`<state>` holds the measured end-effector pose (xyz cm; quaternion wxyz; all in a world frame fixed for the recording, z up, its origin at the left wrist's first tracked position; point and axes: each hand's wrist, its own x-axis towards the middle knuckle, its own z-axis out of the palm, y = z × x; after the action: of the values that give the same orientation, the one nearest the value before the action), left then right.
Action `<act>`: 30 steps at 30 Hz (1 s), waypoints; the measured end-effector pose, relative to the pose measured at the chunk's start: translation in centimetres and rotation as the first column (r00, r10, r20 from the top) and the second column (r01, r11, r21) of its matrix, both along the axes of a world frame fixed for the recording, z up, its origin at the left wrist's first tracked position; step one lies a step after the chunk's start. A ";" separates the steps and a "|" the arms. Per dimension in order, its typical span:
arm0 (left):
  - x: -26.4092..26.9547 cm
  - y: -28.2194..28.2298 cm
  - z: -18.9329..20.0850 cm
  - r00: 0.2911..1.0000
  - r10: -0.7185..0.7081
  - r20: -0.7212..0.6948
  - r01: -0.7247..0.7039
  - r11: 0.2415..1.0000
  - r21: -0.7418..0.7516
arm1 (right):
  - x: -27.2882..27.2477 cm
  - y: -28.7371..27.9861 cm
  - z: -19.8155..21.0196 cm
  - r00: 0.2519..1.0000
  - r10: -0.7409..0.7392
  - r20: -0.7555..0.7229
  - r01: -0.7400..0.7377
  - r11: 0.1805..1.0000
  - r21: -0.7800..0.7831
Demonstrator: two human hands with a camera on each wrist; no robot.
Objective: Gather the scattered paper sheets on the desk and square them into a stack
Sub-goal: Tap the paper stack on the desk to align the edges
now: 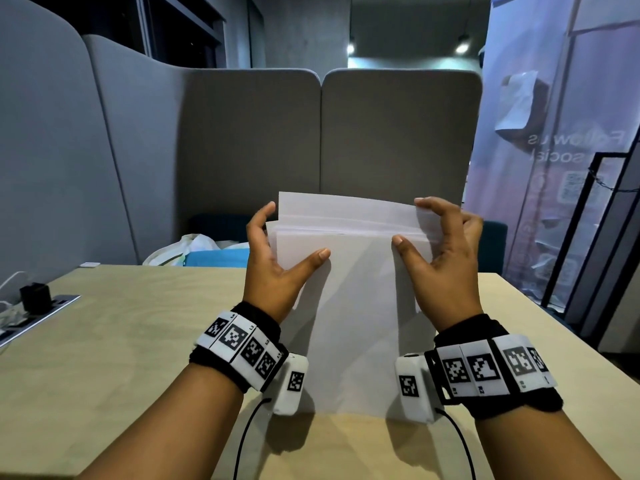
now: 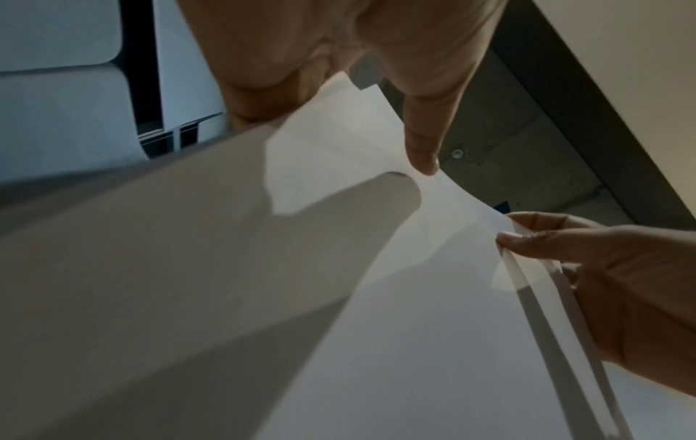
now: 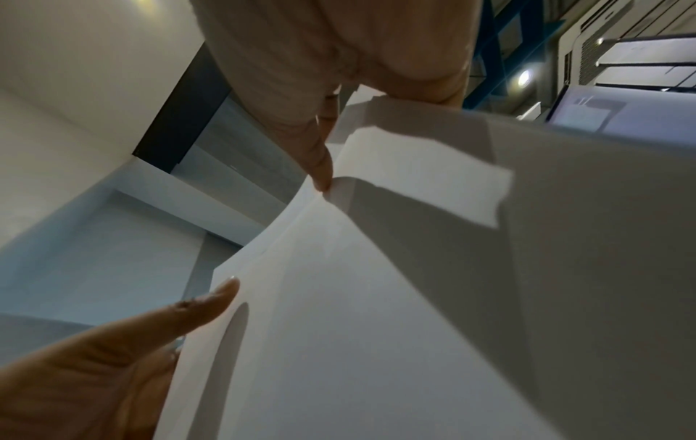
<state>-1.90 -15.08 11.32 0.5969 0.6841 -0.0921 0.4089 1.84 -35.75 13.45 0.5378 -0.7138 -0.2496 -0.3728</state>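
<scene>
A stack of white paper sheets (image 1: 353,306) stands upright with its bottom edge on the light wooden desk (image 1: 121,341). The sheets' top edges are uneven, and the rear ones stick up higher. My left hand (image 1: 292,233) grips the stack's left edge, thumb on the front face and fingers behind. On the right edge my right hand (image 1: 409,221) holds it the same way. In the left wrist view the sheets (image 2: 339,297) run under my left thumb (image 2: 421,148). In the right wrist view the sheets (image 3: 376,327) fan apart a little near my right thumb (image 3: 320,166).
A socket panel with a black charger (image 1: 34,299) and cables sits at the desk's left edge. A white bag (image 1: 194,247) lies beyond the far edge, before grey partition panels (image 1: 311,133). A banner (image 1: 554,150) and a black frame (image 1: 595,237) stand at the right.
</scene>
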 end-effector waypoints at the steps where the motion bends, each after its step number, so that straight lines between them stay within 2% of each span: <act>1: 0.0 0.0 -0.2 1.000 -0.021 -0.015 0.021 1.000 -0.016 | 0.1 0.1 -0.1 1.000 -0.010 0.001 0.010 1.000 -0.008; 4: 0.1 -0.1 -0.8 0.999 -0.037 -0.039 0.036 0.999 -0.028 | 0.2 0.2 -0.4 1.000 -0.029 -0.009 0.028 0.999 -0.041; 11: 0.1 -0.2 -0.5 1.000 0.003 0.011 -0.003 1.000 0.012 | 0.3 0.1 -1.0 0.999 -0.051 0.011 0.052 0.993 -0.109; 18: 0.4 0.0 -0.2 0.996 0.087 0.034 -0.091 0.980 0.179 | 0.5 0.1 -1.5 0.998 -0.057 0.030 0.061 0.987 -0.147; 27: -0.2 -0.4 -0.3 0.998 0.054 0.017 -0.054 0.998 0.028 | -0.4 0.3 -2.5 0.998 0.011 -0.057 -0.014 0.999 -0.047; 30: -0.1 0.0 -0.9 0.999 0.032 0.004 -0.032 0.998 -0.056 | -0.5 0.0 -3.3 0.983 0.133 -0.128 -0.120 0.987 0.106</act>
<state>-1.98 -15.08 10.43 0.6091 0.6674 -0.0710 0.4224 1.30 -35.77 10.19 0.6103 -0.6929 -0.2389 -0.3006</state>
